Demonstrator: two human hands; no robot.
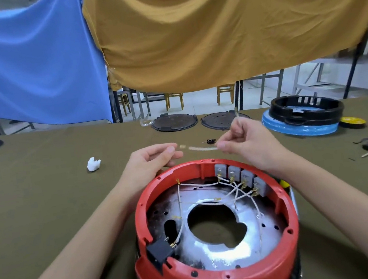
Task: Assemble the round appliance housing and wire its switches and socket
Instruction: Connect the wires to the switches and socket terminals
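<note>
Fingertips of the right hand (240,140) pinch a white wire (199,148) above the red housing (221,272); the left hand (150,160) curls loosely beside its blurred free end, contact unclear. Inside the ring sit four grey switches (242,177), crossed white leads and a black socket (159,251).

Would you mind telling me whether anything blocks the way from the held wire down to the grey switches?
Nothing visible does: the white wire, pinched by the right hand, hangs above the red housing's open rim, grey switches exposed below.
</note>
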